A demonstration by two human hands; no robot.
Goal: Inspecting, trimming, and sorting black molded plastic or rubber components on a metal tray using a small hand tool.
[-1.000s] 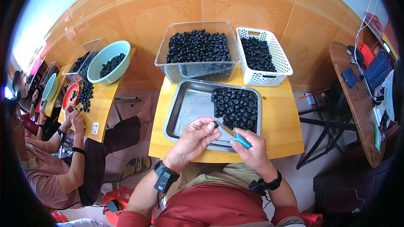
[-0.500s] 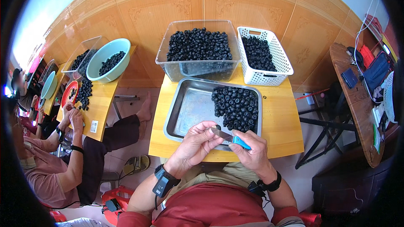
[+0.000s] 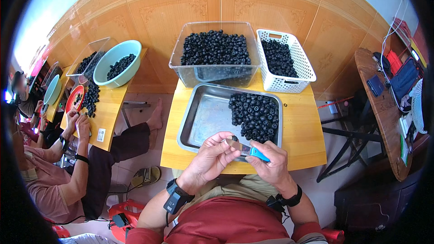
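Note:
My right hand is closed round the blue handle of a small knife. The knife's short flat blade reaches left to the fingers of my left hand. Between that hand's thumb and fingertips sits a small black round piece, partly hidden, with the blade against or very close to it. Both hands are over the front rim of a shallow metal tray. On the tray's right side lies a heap of similar black round pieces, many showing a hole in the middle.
Behind the tray stand a clear plastic bin and a white perforated basket, both holding black pieces. At left, another person works at a table with a pale green bowl and a red plate. A brown table stands at right.
The knife blade has tilted slightly, and the black piece shows a little more above my left fingertips. Both hands stay in nearly the same place.

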